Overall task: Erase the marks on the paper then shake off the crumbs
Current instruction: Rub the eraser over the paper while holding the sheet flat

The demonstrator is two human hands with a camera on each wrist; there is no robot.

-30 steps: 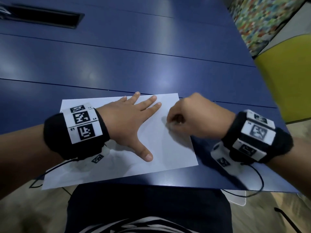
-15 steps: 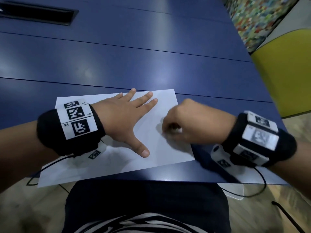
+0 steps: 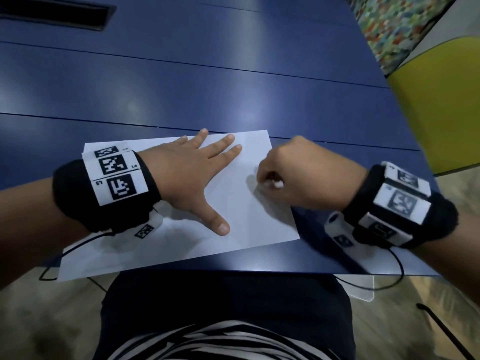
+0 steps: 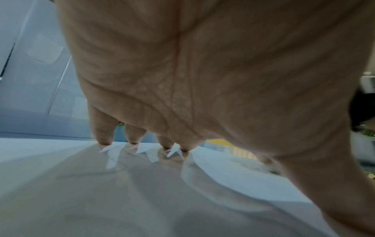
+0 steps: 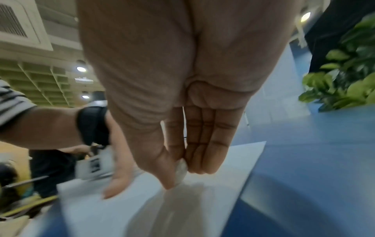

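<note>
Head view: left hand point(image 3: 187, 175) flat, fingers spread, pressing paper point(image 3: 166, 245) on table point(image 3: 207, 87), same as before. Right hand point(image 3: 298, 172) pinches white eraser point(image 3: 276, 183), shifted slightly vs 0.5 s ago.
L wrist: fingertips point(image 4: 104, 141) on paper.
R wrist: eraser point(image 5: 181, 170) btw thumb and fingers, touching paper.

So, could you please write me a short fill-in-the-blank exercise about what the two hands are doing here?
1. The left hand lies flat on the ____.
2. The right hand pinches a small white ____.
3. The paper lies on a ____ table.

Missing words: paper; eraser; blue
</note>
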